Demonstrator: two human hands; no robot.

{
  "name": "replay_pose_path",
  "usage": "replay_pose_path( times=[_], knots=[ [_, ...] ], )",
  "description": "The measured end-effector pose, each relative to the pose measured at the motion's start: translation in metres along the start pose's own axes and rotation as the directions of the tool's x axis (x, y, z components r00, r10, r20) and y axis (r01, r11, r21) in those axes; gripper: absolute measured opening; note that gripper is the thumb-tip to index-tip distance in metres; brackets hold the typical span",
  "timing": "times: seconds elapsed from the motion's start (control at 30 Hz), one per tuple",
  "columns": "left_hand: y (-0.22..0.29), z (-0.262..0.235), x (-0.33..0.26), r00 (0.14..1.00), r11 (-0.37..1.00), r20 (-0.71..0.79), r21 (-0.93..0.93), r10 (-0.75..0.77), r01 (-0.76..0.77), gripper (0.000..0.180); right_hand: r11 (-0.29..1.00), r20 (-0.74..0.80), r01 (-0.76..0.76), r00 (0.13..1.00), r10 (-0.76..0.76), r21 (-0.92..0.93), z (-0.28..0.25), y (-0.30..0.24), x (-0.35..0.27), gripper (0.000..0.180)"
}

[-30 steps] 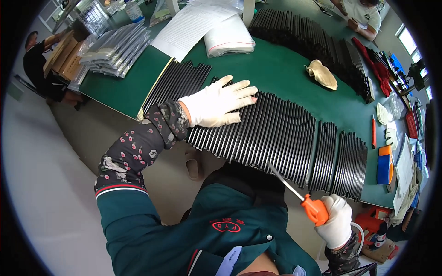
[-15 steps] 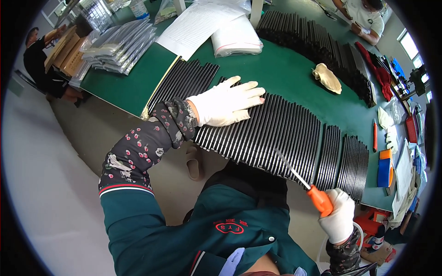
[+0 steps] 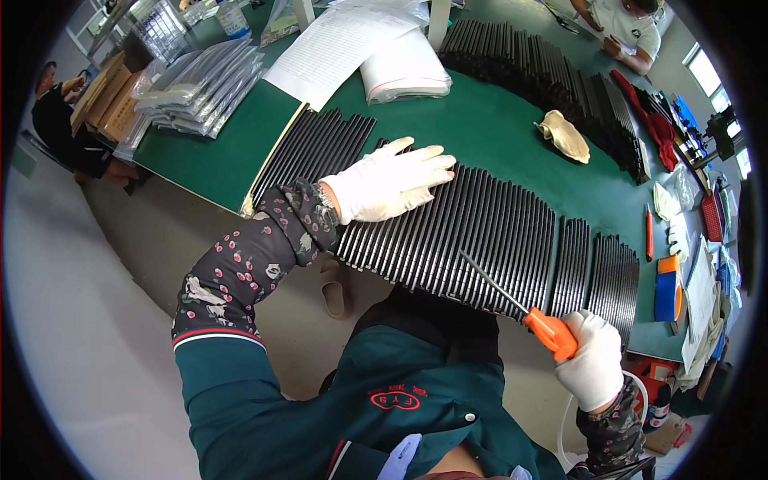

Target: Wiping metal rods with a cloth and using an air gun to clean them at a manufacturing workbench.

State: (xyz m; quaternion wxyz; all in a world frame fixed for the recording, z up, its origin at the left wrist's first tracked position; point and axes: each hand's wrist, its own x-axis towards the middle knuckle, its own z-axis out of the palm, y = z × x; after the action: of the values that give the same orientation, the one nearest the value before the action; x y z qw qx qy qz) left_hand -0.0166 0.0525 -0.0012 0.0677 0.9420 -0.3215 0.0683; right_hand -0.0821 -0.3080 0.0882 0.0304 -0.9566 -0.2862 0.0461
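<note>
Black rods (image 3: pixel 488 232) side by side on tabletop (image 3: pixel 496 112), left hand (image 3: pixel 390 182) spread flat over them, probably steadying, right hand (image 3: pixel 592 364) clenched round orange tool (image 3: pixel 552 334), likely keeping its thin shaft (image 3: pixel 494 282) angled over them.

Glossy black rods (image 3: pixel 480 232) on a smooth green surface (image 3: pixel 488 116); orange plastic tool handle (image 3: pixel 552 334), shiny metal shaft (image 3: pixel 500 286); white cloth gloves (image 3: pixel 382 186).

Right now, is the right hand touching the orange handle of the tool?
Touching: the head view shows the right hand wrapped around the orange handle.
</note>
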Motion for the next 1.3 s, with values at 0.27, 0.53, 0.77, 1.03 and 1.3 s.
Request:
replay_pose_path(
  times=[0.27, 0.53, 0.77, 1.03, 1.3],
  knots=[
    [0.0, -0.003, 0.001, 0.999, 0.996, 0.023, -0.089, -0.023, 0.025, 0.044, 0.994, -0.143, -0.097, 0.984, 0.102, 0.044, -0.002, 0.016, 0.014, 0.017],
    [0.003, -0.001, 0.001, 0.999, 1.0, 0.03, 0.014, -0.026, 0.026, 0.045, 0.997, -0.091, -0.077, 0.993, 0.08, 0.029, -0.005, 0.02, 0.009, 0.016],
    [0.001, 0.005, 0.0, 0.991, 0.995, -0.119, 0.094, 0.054, -0.043, 0.043, 0.995, -0.082, -0.089, 0.992, 0.092, 0.039, -0.002, 0.021, 0.009, 0.017],
    [-0.01, 0.005, -0.001, 0.998, 0.978, -0.06, -0.208, -0.031, 0.018, 0.05, 0.997, 0.025, 0.071, 0.997, -0.071, 0.011, -0.004, -0.009, 0.001, 0.022],
    [-0.015, 0.006, -0.001, 0.998, 0.931, -0.052, -0.364, -0.04, 0.018, 0.061, 0.994, -0.018, 0.1, 0.995, -0.101, -0.049, -0.003, -0.016, 0.004, 0.024]
  ],
)
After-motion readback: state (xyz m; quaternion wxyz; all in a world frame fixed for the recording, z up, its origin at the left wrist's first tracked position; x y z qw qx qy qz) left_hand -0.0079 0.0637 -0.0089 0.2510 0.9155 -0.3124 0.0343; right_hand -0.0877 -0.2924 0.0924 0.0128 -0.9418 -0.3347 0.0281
